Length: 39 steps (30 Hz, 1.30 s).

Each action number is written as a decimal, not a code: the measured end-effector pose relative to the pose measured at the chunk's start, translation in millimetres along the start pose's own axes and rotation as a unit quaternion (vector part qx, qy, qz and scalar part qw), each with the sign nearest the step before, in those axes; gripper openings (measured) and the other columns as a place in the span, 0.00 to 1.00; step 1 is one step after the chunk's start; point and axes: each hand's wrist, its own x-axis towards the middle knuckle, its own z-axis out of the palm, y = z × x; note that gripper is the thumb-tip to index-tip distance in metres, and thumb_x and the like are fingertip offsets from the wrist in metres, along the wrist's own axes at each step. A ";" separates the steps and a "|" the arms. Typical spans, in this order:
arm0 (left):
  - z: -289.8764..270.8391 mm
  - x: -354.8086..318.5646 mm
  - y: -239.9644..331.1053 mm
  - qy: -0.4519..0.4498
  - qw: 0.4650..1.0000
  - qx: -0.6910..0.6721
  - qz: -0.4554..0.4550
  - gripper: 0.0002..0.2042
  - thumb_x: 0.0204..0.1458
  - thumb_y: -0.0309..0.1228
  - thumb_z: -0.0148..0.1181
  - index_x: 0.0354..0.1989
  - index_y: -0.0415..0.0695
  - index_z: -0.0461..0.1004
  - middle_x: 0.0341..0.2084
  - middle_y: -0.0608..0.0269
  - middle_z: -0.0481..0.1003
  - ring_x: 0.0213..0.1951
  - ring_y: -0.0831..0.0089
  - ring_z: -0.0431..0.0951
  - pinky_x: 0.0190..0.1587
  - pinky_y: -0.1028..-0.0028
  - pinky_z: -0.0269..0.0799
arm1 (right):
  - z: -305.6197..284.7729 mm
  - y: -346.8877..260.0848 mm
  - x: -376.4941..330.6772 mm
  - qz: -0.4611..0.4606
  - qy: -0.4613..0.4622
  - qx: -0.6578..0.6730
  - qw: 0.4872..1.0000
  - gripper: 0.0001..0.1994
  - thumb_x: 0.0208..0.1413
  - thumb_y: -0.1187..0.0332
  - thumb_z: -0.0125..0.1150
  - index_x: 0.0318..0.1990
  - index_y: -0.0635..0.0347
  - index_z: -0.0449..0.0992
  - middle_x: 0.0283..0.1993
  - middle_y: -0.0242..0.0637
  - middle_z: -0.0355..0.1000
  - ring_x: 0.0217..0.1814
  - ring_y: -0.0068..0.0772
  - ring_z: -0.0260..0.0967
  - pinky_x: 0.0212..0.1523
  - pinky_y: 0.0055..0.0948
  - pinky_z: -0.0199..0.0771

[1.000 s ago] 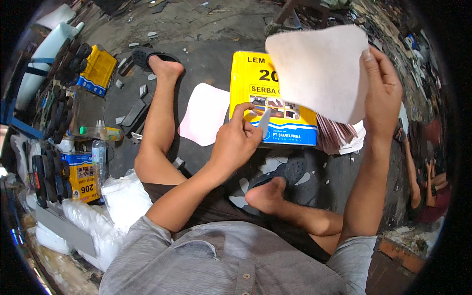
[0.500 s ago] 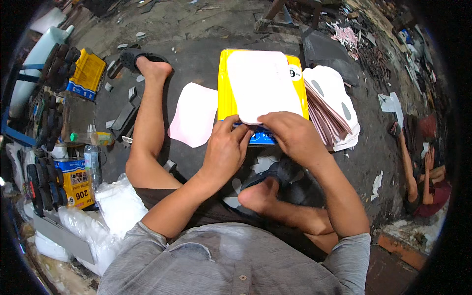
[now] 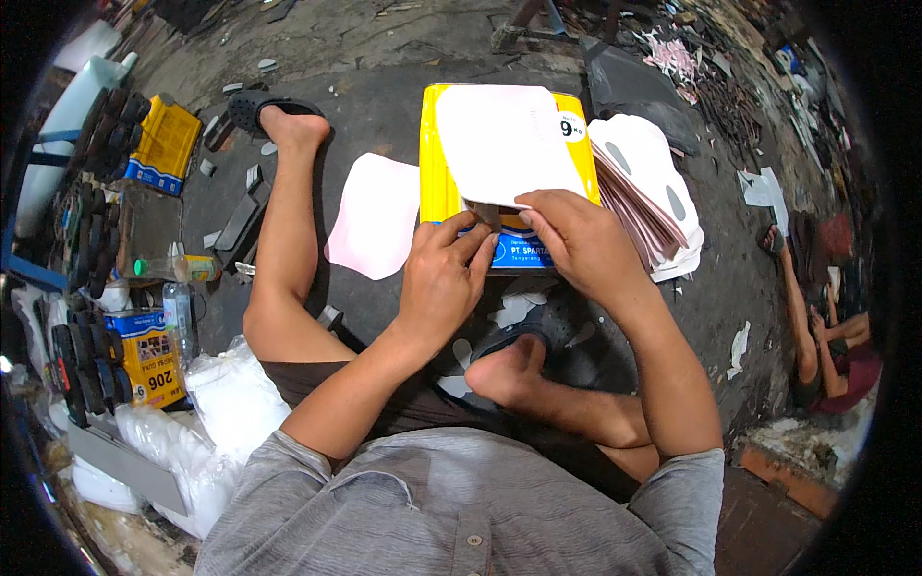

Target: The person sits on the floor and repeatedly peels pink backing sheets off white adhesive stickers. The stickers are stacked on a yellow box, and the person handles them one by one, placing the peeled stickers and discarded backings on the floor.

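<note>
Seated on dark ground, legs folded, working a white cut sheet (image 3: 504, 144) laid flat on top of a yellow tin (image 3: 434, 182) set just beyond the feet. Left hand (image 3: 444, 278) closed around a small grey tool (image 3: 487, 216), its tip set at the sheet's near edge. Right hand (image 3: 576, 245) spread flat, fingertips pinning that same near edge down; no closed grasp there, only pressure.

To do this well: keep the sheet square on the tin top, press close beside the tool so the edge cannot lift or creep, move the tool in short strokes and away from the pinning fingers.

Round about: a pink-white piece (image 3: 376, 216) on the ground just left of the tin; a fanned stack of like pieces (image 3: 653, 192) touching the tin's right side; a clear bottle (image 3: 180, 312), yellow cartons (image 3: 163, 144) and white plastic bags (image 3: 230, 403) to the left; another person's legs (image 3: 816, 326) at far right. Stack crowding the right elbow's path, own bare foot (image 3: 504, 370) just near of the tin; little room to swing
</note>
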 end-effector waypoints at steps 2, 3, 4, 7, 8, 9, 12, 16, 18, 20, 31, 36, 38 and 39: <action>-0.6 0.0 -1.3 -0.006 1.000 0.006 0.005 0.08 0.55 0.30 0.70 0.37 0.38 0.85 0.39 0.54 0.81 0.41 0.54 0.78 0.47 0.61 0.75 | 4.9 0.1 -1.8 -0.008 -0.020 -0.003 1.000 0.11 0.65 0.69 0.62 0.53 0.60 0.80 0.47 0.46 0.81 0.47 0.51 0.81 0.48 0.41 0.81; -1.1 -0.2 -2.0 -0.014 1.000 0.010 0.003 0.08 0.55 0.30 0.70 0.37 0.38 0.85 0.39 0.54 0.81 0.41 0.54 0.78 0.46 0.61 0.75 | 7.7 0.0 -3.0 -0.005 -0.022 -0.004 1.000 0.12 0.65 0.69 0.62 0.53 0.60 0.80 0.47 0.46 0.81 0.47 0.51 0.81 0.48 0.42 0.81; -1.4 -0.7 -2.4 -0.022 1.000 0.014 -0.003 0.08 0.55 0.30 0.70 0.37 0.38 0.85 0.38 0.54 0.81 0.40 0.54 0.78 0.46 0.60 0.75 | 10.2 -0.2 -4.5 -0.002 -0.025 -0.004 1.000 0.12 0.65 0.69 0.62 0.53 0.59 0.80 0.48 0.46 0.81 0.47 0.51 0.81 0.48 0.42 0.81; -0.9 -1.5 -2.7 -0.016 1.000 0.019 0.005 0.07 0.55 0.30 0.70 0.37 0.38 0.85 0.38 0.54 0.81 0.39 0.54 0.78 0.45 0.60 0.74 | 14.1 -0.1 -6.5 -0.005 -0.022 -0.004 1.000 0.11 0.65 0.69 0.62 0.52 0.60 0.80 0.47 0.47 0.81 0.47 0.52 0.81 0.48 0.43 0.80; -0.5 -1.5 -2.4 -0.013 1.000 0.016 0.003 0.07 0.55 0.30 0.70 0.37 0.38 0.85 0.38 0.54 0.81 0.40 0.55 0.78 0.45 0.61 0.75 | 14.1 0.1 -6.2 0.001 -0.023 -0.008 1.000 0.11 0.65 0.69 0.62 0.52 0.60 0.80 0.47 0.48 0.81 0.47 0.52 0.81 0.48 0.43 0.80; 0.0 -1.4 -2.2 -0.012 1.000 0.014 0.002 0.07 0.55 0.30 0.70 0.37 0.38 0.85 0.38 0.54 0.81 0.40 0.55 0.78 0.45 0.61 0.75 | 13.3 0.1 -5.7 0.002 -0.020 -0.005 1.000 0.11 0.65 0.68 0.62 0.52 0.60 0.80 0.47 0.48 0.81 0.47 0.52 0.81 0.48 0.43 0.80; 1.3 -0.1 -1.6 0.005 1.000 0.006 0.008 0.08 0.56 0.30 0.70 0.38 0.39 0.86 0.40 0.54 0.82 0.40 0.55 0.78 0.46 0.61 0.75 | 8.7 -0.5 -2.4 0.026 -0.019 -0.008 0.999 0.11 0.66 0.68 0.62 0.51 0.61 0.81 0.46 0.49 0.81 0.46 0.53 0.81 0.48 0.43 0.80; 2.1 0.5 -1.7 0.009 1.000 0.013 0.015 0.08 0.56 0.30 0.70 0.40 0.39 0.86 0.42 0.54 0.82 0.41 0.55 0.78 0.46 0.61 0.75 | 5.0 -1.3 0.8 0.023 -0.016 -0.005 1.000 0.11 0.66 0.68 0.61 0.51 0.61 0.80 0.46 0.50 0.81 0.46 0.54 0.80 0.48 0.43 0.80; 2.3 -0.1 -1.7 0.009 1.000 0.017 0.009 0.08 0.56 0.30 0.70 0.39 0.39 0.86 0.41 0.54 0.82 0.41 0.55 0.78 0.46 0.61 0.75 | 5.9 -0.8 0.3 0.022 -0.027 -0.004 0.999 0.11 0.66 0.68 0.61 0.51 0.61 0.80 0.46 0.50 0.81 0.46 0.54 0.80 0.48 0.43 0.80; 2.4 -0.7 -1.7 0.008 1.000 0.022 0.006 0.08 0.55 0.30 0.70 0.37 0.38 0.86 0.41 0.54 0.82 0.41 0.55 0.78 0.46 0.61 0.75 | 8.1 0.6 -1.6 0.029 -0.045 -0.003 0.999 0.11 0.66 0.68 0.61 0.52 0.61 0.80 0.47 0.49 0.81 0.47 0.53 0.80 0.49 0.43 0.80; 2.2 -4.6 -0.3 0.008 0.999 0.032 -0.003 0.07 0.53 0.27 0.69 0.37 0.37 0.85 0.41 0.53 0.81 0.41 0.54 0.76 0.47 0.60 0.73 | 16.9 1.9 -8.8 0.020 -0.057 -0.008 0.998 0.10 0.64 0.70 0.62 0.51 0.62 0.80 0.47 0.47 0.81 0.48 0.53 0.79 0.50 0.43 0.79; 0.9 -7.9 -1.1 0.014 0.999 0.033 0.002 0.06 0.54 0.27 0.69 0.38 0.38 0.85 0.41 0.54 0.80 0.41 0.54 0.75 0.47 0.61 0.72 | 20.9 -0.8 -10.0 0.037 -0.066 -0.010 0.997 0.09 0.64 0.71 0.61 0.49 0.62 0.81 0.46 0.48 0.81 0.47 0.54 0.79 0.49 0.45 0.79; -1.6 -11.9 0.7 0.014 0.999 0.036 0.007 0.07 0.54 0.27 0.70 0.39 0.39 0.85 0.42 0.54 0.77 0.42 0.55 0.73 0.47 0.61 0.71 | 23.5 -2.0 -10.5 0.038 -0.065 -0.014 0.997 0.09 0.64 0.71 0.61 0.48 0.63 0.81 0.45 0.48 0.81 0.47 0.54 0.79 0.49 0.45 0.79; -3.8 -15.8 2.8 0.007 0.999 0.036 0.004 0.08 0.55 0.28 0.70 0.40 0.39 0.84 0.42 0.54 0.76 0.42 0.55 0.72 0.47 0.61 0.70 | 24.8 -2.5 -10.6 0.027 -0.058 -0.021 0.998 0.09 0.63 0.71 0.60 0.47 0.62 0.81 0.43 0.48 0.80 0.46 0.54 0.79 0.48 0.46 0.79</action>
